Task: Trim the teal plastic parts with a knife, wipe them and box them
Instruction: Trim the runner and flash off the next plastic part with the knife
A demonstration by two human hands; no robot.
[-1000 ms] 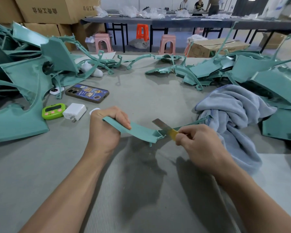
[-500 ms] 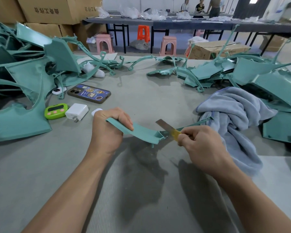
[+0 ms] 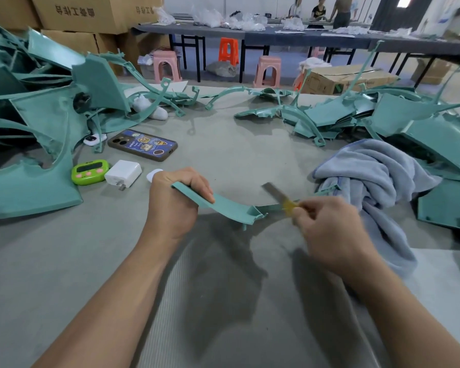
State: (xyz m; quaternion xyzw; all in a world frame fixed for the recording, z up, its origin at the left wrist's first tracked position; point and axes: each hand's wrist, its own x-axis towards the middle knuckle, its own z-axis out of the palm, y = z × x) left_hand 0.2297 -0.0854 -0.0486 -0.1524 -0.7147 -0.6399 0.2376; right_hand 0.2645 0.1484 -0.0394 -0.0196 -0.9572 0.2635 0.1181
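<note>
My left hand (image 3: 174, 205) grips the near end of a long curved teal plastic part (image 3: 230, 207), holding it just above the grey table (image 3: 237, 155). My right hand (image 3: 329, 229) pinches the yellow handle of a small knife (image 3: 276, 193); its metal blade points up and left, just above the thin right arm of the part. The right hand is motion-blurred. A crumpled grey-blue towel (image 3: 377, 179) lies to the right of the knife, partly over the part's far end.
Piles of teal parts fill the left (image 3: 37, 115) and right (image 3: 422, 128) of the table. A phone (image 3: 142, 144), a green timer (image 3: 90, 171) and a white charger (image 3: 123, 173) lie left of my hand. Cardboard boxes (image 3: 77, 11), stools and people at far tables stand behind.
My right hand has drawn the knife to the right along the part's thin arm, away from the ribbed corner. The left hand keeps its grip unchanged.
</note>
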